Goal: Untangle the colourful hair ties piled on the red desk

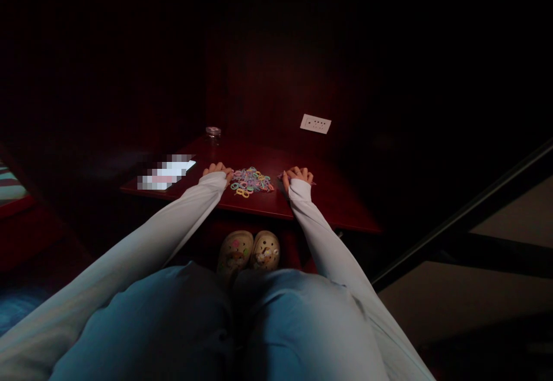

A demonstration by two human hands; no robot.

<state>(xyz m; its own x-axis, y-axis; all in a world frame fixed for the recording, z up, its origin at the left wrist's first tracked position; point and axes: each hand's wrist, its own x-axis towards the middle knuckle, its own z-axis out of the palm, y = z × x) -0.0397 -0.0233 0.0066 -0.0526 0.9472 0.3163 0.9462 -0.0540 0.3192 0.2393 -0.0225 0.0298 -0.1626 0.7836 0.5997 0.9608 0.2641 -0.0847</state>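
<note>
A loose pile of small, colourful elastic hair ties (252,180) lies near the front edge of the dark red table. At its left side is my left hand (219,170), fingers bent and a little apart, its fingertips by the outer ties. To the right of the pile, across a small gap, my right hand (297,175) rests on the table, thumb and fingers apart. A few pinkish-purple ties peek out on either side of that hand. What lies under its palm is hidden.
A clear lidded jar (213,134) stands at the back left. Near the left edge lies a bright-screened device (169,174), partly blurred out. A white power socket (315,124) is on the back wall. Beige clogs (265,249) show below the table's front edge (259,212).
</note>
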